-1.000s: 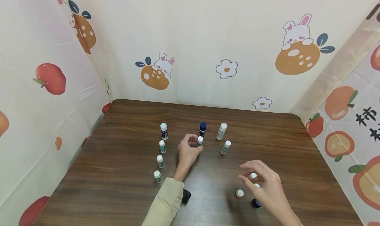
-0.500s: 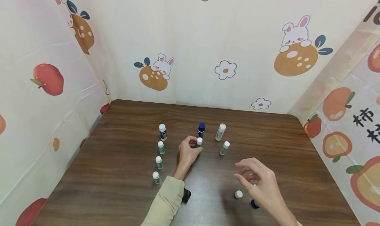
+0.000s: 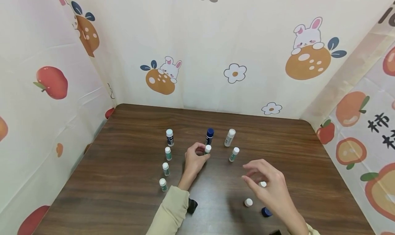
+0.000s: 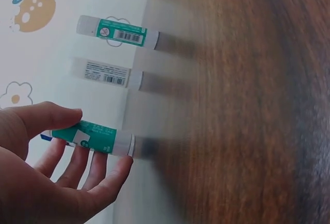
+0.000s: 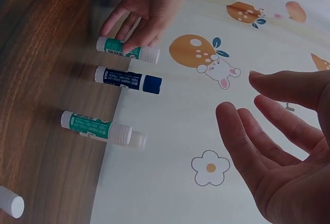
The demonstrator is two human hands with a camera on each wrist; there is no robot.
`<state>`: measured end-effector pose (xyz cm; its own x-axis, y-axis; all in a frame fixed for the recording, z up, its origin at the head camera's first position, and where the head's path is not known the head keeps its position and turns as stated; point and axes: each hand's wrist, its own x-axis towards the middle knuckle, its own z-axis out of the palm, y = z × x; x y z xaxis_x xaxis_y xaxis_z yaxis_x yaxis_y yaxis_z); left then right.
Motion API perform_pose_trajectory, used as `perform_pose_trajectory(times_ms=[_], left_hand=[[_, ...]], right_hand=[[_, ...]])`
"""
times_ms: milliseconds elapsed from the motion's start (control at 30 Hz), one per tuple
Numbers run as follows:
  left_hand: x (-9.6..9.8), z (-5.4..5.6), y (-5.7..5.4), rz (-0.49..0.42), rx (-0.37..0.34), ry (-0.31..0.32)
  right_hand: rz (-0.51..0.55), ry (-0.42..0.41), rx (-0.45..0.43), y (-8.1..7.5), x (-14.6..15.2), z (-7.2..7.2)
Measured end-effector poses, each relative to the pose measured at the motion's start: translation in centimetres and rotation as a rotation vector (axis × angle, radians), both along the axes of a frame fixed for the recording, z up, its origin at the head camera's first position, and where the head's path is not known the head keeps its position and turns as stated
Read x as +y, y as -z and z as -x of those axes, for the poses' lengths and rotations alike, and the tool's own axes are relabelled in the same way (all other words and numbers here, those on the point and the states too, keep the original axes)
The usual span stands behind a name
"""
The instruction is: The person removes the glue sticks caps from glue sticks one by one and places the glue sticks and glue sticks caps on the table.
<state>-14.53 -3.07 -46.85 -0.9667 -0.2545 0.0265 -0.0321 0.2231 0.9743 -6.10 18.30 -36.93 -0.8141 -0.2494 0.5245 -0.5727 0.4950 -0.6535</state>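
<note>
My left hand (image 3: 193, 161) grips a small glue stick (image 4: 93, 137) with a green label and a white cap, thumb on one side and fingers on the other. The stick stands upright just in front of a navy glue stick (image 3: 210, 135) with a blue cap. Over the right side of the table, my right hand (image 3: 271, 188) hovers with nothing in it, its thumb and fingers apart in a loose curve. Below and beside it lie a white cap (image 3: 248, 202) and a blue cap (image 3: 266, 212); another white top (image 3: 262, 184) is partly hidden behind the hand.
On the left, a dark-labelled stick (image 3: 170, 138) heads a column with several green glue sticks (image 3: 166, 169). Right of the left hand stand a white glue stick (image 3: 229, 138) and another green one (image 3: 234, 154). A printed curtain (image 3: 197, 39) rises behind the wooden table (image 3: 123, 200).
My right hand has drifted slightly left and away from me, uncovering more of the blue cap. The left hand keeps its grip on the green glue stick in nearly the same place.
</note>
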Motion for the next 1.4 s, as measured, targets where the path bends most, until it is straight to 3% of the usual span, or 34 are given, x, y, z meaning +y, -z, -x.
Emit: perform_pose_trajectory(times_ms=[267, 533, 767, 1200, 1400], left_hand=[[-0.2, -0.9, -1.1, 0.012, 0.036, 0.061], [-0.1, -2.0, -2.5, 0.019, 0.029, 0.085], [-0.1, -2.7, -3.5, 0.026, 0.070, 0.108], [-0.3, -4.5, -5.4, -0.003, 0.093, 0.210], [-0.2, -5.4, -6.2, 0.030, 0.109, 0.247]], right_hand=[[-0.003, 0.006, -0.012, 0.1, 0.0, 0.3], [-0.019, 0.023, -0.025, -0.3, -0.2, 0.4], [-0.024, 0.024, -0.027, -0.7, -0.5, 0.6], [-0.018, -0.008, -0.020, -1.2, -0.9, 1.0], [-0.017, -0.024, -0.023, -1.3, -1.3, 1.2]])
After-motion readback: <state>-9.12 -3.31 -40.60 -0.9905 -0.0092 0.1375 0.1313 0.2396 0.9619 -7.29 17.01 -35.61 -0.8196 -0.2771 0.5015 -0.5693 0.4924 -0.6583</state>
